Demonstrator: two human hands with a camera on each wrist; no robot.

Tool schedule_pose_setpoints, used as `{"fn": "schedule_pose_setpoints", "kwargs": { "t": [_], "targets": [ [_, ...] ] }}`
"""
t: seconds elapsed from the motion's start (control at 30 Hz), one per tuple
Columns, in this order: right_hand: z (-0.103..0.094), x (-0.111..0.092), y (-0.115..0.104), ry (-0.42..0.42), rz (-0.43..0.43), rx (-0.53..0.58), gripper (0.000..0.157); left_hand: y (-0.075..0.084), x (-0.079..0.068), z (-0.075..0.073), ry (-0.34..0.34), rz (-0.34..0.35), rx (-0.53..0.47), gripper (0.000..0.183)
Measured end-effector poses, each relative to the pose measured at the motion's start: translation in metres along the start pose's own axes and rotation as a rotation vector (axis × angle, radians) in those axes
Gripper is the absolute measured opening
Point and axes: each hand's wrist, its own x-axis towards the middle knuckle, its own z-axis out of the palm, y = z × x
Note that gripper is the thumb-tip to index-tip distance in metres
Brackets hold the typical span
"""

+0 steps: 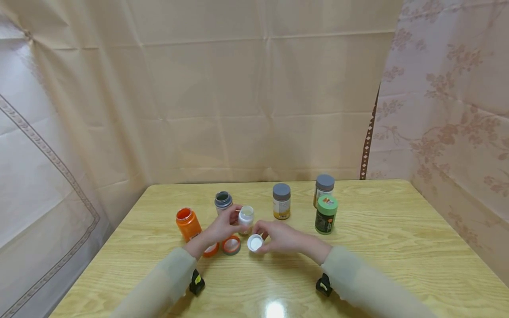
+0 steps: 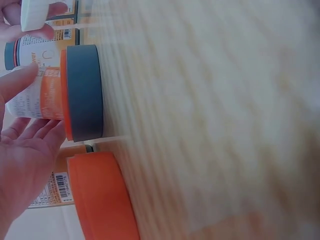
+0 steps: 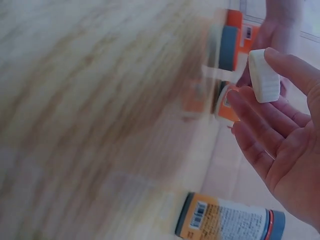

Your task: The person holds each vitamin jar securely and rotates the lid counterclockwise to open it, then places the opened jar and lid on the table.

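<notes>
In the head view my left hand [image 1: 222, 226] grips a small white bottle [image 1: 246, 216] with its mouth uncovered. To its right, my right hand [image 1: 281, 237] pinches a white screw cap [image 1: 255, 243], its hollow side turned toward the head camera. Bottle and cap are apart. In the right wrist view the cap [image 3: 265, 76] sits between thumb and fingers, with the other fingers extended below. The left wrist view shows the left thumb and fingers around the bottle [image 2: 27, 97], partly hidden by a grey-and-orange lid [image 2: 85, 92].
An uncapped orange bottle [image 1: 189, 225] and an uncapped grey-necked bottle [image 1: 223, 200] stand left. An orange lid [image 1: 211, 250] and a grey-and-orange lid [image 1: 231, 245] lie near the left wrist. Capped: a grey-lidded jar [image 1: 282, 202], another grey-lidded jar [image 1: 324, 182], a green-lidded jar [image 1: 326, 215].
</notes>
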Motion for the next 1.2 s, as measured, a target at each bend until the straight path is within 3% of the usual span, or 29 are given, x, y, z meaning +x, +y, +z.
{"fn": "schedule_pose_setpoints", "kwargs": {
  "t": [0.23, 1.2],
  "targets": [
    [0.009, 0.007, -0.002, -0.040, -0.059, -0.020, 0.033, -0.001, 0.002, 0.000, 0.003, -0.010, -0.011, 0.048],
    [0.015, 0.008, -0.001, -0.053, 0.003, -0.079, 0.037, 0.002, 0.001, 0.002, 0.039, -0.040, 0.025, 0.051]
  ]
}}
